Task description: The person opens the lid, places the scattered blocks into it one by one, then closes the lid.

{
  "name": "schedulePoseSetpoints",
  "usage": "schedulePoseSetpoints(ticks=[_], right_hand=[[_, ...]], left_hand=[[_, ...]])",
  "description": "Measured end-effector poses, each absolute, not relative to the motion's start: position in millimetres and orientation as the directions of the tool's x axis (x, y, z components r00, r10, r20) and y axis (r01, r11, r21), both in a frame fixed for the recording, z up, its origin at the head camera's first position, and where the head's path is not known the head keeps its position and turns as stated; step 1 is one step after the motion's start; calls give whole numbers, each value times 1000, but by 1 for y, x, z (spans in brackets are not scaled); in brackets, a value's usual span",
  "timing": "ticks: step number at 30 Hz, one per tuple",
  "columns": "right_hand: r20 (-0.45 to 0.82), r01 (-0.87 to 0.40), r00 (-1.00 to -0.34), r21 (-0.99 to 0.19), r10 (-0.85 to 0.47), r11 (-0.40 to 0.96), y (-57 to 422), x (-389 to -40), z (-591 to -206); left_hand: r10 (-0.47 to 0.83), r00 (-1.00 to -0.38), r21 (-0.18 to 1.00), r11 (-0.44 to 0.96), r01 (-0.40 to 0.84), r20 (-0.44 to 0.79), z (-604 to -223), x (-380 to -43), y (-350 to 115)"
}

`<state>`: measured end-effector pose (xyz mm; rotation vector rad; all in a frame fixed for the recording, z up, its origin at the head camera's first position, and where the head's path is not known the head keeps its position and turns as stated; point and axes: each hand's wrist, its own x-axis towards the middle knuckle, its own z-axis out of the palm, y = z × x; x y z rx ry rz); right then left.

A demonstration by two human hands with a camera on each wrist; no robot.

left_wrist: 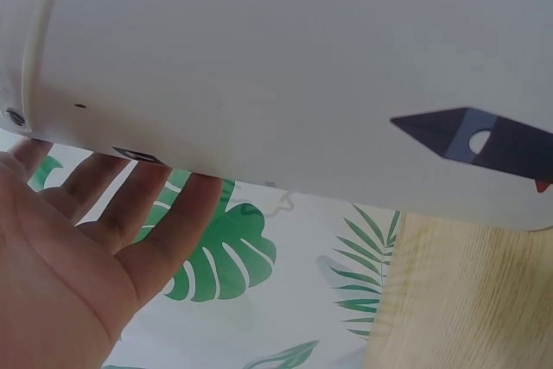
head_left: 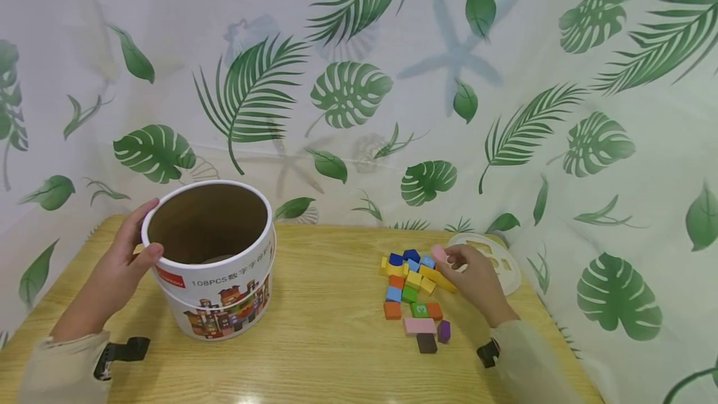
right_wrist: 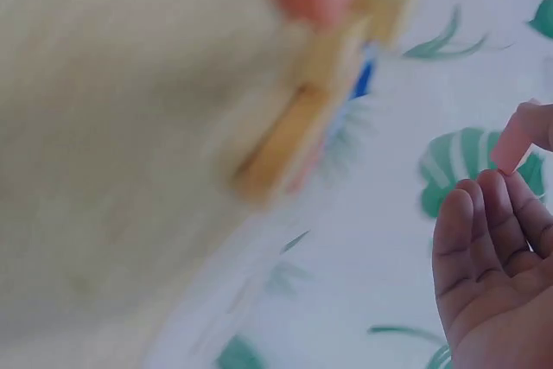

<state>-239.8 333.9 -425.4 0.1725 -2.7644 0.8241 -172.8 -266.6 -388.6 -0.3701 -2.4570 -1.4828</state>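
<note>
My left hand [head_left: 119, 267] grips the white toy-block bucket [head_left: 215, 295] at its left side, thumb over the rim. In the left wrist view its fingers [left_wrist: 177, 222] lie against the bucket's outer wall. The bucket stands upright on the table, its mouth uncovered and its bottom in shadow. My right hand [head_left: 473, 273] pinches a small pink block [head_left: 439, 253] between thumb and fingertips, over the far end of a group of coloured blocks. The right wrist view shows the same pink block [right_wrist: 514, 144] at the fingertips; the other fingers are slightly bent.
Under and beside the right hand lie yellow, blue, orange and green blocks, among them a long yellow block [head_left: 437, 278]. Closer to me are a long pink block [head_left: 419, 326], a dark block [head_left: 427, 343] and a purple one [head_left: 444, 331]. A whitish cut-out disc [head_left: 507, 276] lies behind the hand.
</note>
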Motion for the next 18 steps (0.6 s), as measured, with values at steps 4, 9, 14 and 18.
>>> schedulePoseSetpoints(ticks=[4,9,14,18], right_hand=[[302,-234,-951,-562,-67,793,306,-246,-409],[351,-324,-927,-578,-130,749,270,-255,-391],[381,-409,-901,-592,-206,695,232,-261,-370],[392,-456,-884,-607,-255,651,199,-264,-353]], left_hand=[[90,-936,826,447,343,340,-390,-175,-268],[89,-938,834,436,339,335,-393,-177,-268],[86,-940,835,439,333,330,-393,-176,-268],[80,-944,835,446,321,320,-394,-177,-269]])
